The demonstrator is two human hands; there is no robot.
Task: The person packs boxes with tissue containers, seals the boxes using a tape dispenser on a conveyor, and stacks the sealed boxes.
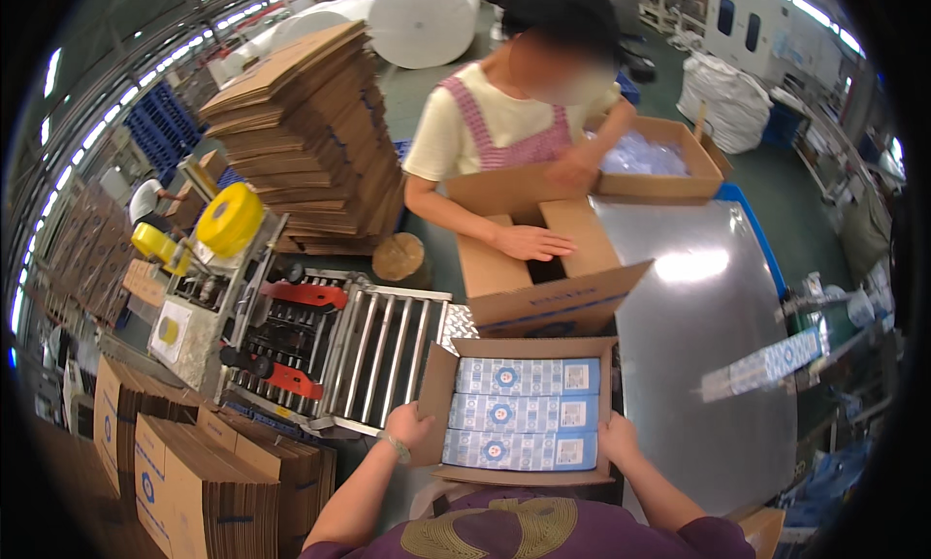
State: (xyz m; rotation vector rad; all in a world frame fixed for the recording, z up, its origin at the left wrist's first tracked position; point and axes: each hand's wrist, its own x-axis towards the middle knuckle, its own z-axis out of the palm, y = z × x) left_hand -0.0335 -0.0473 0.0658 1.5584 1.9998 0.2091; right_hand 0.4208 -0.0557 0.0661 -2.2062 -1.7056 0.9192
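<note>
An open cardboard box (441, 389) is right in front of me. Inside lie three blue-and-white patterned packs (529, 414), side by side in rows. My left hand (409, 429) is closed on the box's left side, near its flap. On the opposite side, my right hand (618, 439) grips the box wall, with some fingers hidden behind the cardboard. Just beyond it stands another open carton (543, 307). A co-worker's hand (533, 242) rests on that carton's flaps; their other hand (577, 163) is blurred at its far side.
To the left, a roller conveyor (388, 355) leads to a taping machine with yellow tape rolls (230, 218). Flattened cartons are stacked behind it (301, 142) and at lower left (208, 491). A metal table (698, 365) extends right, with a blurred patterned pack (761, 365) by its right edge.
</note>
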